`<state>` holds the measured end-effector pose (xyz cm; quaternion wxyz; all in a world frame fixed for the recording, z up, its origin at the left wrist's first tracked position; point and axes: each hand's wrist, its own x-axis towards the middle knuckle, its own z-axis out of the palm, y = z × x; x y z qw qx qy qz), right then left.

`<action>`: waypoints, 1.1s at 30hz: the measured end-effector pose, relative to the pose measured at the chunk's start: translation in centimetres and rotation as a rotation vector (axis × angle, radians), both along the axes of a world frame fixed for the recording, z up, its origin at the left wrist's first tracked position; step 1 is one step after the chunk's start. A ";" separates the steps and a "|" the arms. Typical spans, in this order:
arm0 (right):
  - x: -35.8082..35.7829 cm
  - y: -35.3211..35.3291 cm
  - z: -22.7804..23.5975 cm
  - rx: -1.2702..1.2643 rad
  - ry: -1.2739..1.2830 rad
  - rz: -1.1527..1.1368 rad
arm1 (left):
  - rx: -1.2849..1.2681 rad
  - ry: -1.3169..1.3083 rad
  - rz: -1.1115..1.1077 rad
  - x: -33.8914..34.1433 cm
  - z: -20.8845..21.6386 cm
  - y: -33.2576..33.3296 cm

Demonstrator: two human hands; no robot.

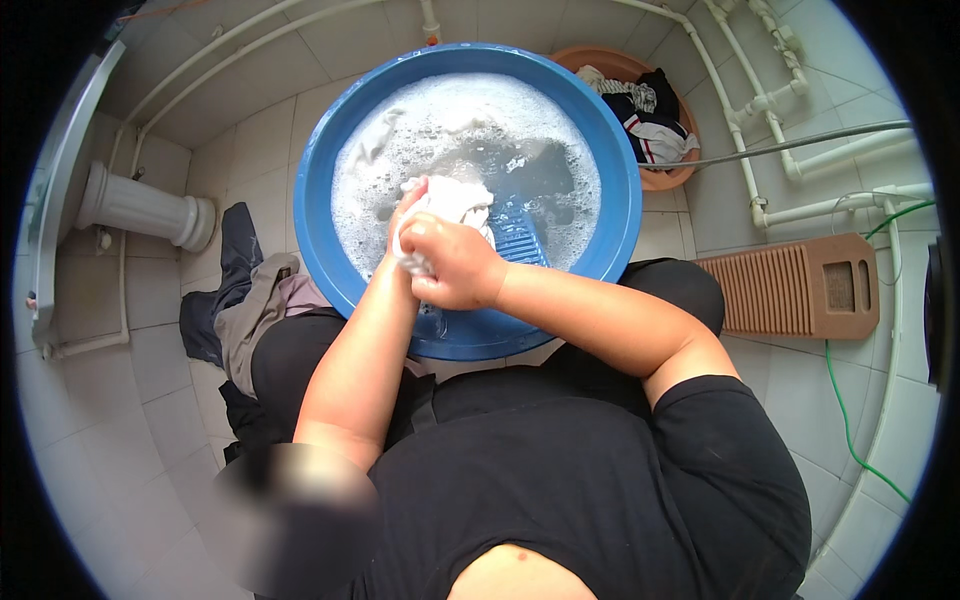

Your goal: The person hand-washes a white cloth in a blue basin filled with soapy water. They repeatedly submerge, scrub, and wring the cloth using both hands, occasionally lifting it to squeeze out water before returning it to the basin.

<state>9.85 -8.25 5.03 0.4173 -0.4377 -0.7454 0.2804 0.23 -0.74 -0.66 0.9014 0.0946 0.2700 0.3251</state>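
Note:
Both my hands are over the near part of a large blue basin (318, 200) full of foamy water. My right hand (452, 262) is closed in a fist on a bunched white cloth (462, 200), and a bit of the cloth sticks out by its thumb side. Pressed against the cloth's left side is my left hand (405, 212), gripping it; the right hand partly covers it. A ridged blue washboard (518, 238) lies half under water beside the cloth. More pale fabric (378, 138) floats among the suds at the far left.
An orange basin (682, 178) with dark and white clothes stands at the far right. A brown washboard (760, 290) lies right of my knee. Dark and beige clothes (245, 300) are heaped at left, near a white pedestal (150, 205). Pipes (735, 120) and a green hose (845, 410) run along the right.

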 end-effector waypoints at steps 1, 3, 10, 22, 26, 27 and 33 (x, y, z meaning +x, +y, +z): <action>-0.4 0.1 -0.4 0.165 0.050 -0.017 | -0.013 0.028 0.043 0.3 0.8 -0.5; 0.3 0.2 -0.8 0.229 -0.087 -0.080 | 0.098 -0.002 0.112 0.4 -1.2 -1.4; 2.8 2.5 -4.5 0.023 -0.096 -0.499 | -0.055 -0.016 0.142 2.3 -0.9 -3.2; 9.9 5.8 -7.3 -0.132 -0.325 -0.870 | 0.031 0.201 0.243 3.4 1.9 -3.1; 11.7 5.6 -6.8 -0.499 -0.382 -0.759 | 0.262 0.314 0.347 2.1 0.3 -1.6; 11.8 5.2 -7.0 -0.582 -0.516 -0.645 | 0.269 0.334 0.333 2.0 -0.6 -1.3; 12.1 5.4 -7.1 -0.784 -0.400 -0.746 | 0.190 0.456 0.438 2.6 -2.8 -1.2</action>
